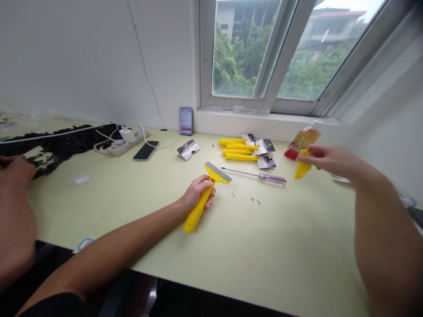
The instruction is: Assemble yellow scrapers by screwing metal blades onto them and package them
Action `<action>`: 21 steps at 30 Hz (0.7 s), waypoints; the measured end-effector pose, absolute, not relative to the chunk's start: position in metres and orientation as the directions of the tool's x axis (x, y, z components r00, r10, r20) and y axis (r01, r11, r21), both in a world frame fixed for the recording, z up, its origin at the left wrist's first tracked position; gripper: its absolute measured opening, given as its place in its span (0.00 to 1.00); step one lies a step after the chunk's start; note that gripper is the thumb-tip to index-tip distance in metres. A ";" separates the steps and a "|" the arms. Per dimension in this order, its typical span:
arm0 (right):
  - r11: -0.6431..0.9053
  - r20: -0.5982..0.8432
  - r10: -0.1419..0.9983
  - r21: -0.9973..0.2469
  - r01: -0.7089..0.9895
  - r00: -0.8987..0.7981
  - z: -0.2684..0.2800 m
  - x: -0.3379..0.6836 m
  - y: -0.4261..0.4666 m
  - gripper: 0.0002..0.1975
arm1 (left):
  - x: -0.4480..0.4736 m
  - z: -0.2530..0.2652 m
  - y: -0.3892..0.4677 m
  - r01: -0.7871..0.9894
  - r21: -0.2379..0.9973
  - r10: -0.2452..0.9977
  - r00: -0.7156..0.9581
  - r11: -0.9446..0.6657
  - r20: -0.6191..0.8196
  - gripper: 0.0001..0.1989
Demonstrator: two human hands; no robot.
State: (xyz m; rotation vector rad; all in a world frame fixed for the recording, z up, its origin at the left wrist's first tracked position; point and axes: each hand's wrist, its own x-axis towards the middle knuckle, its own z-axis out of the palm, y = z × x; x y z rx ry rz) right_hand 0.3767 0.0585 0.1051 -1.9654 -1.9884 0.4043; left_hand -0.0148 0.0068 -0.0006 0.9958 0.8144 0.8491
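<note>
My left hand (198, 191) is wrapped round the handle of a yellow scraper (195, 215), its flat grey blade (216, 171) pointing up and away. Over the right side of the table, my right hand (322, 157) pinches a small yellow plastic piece (301, 168) that hangs below the fingers. Between the hands lies a screwdriver (272, 178) with a clear and purple handle. Two small screws (255, 200) rest nearer me, and tiny nuts (233, 194) lie beside the scraper.
Several yellow scraper handles (241, 157) with card packaging lie under the window. A bottle of amber liquid (306, 138) stands behind my right hand. At left are a phone (146, 150), a power strip (124, 143) and another person's arm (16, 207). An opened card (188, 149) lies mid-table.
</note>
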 end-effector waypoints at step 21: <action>-0.078 -0.121 0.806 -0.992 0.097 -0.579 0.063 0.255 0.050 0.20 | -0.014 -0.001 0.004 -0.234 0.916 0.863 0.468 0.327 -0.189 0.10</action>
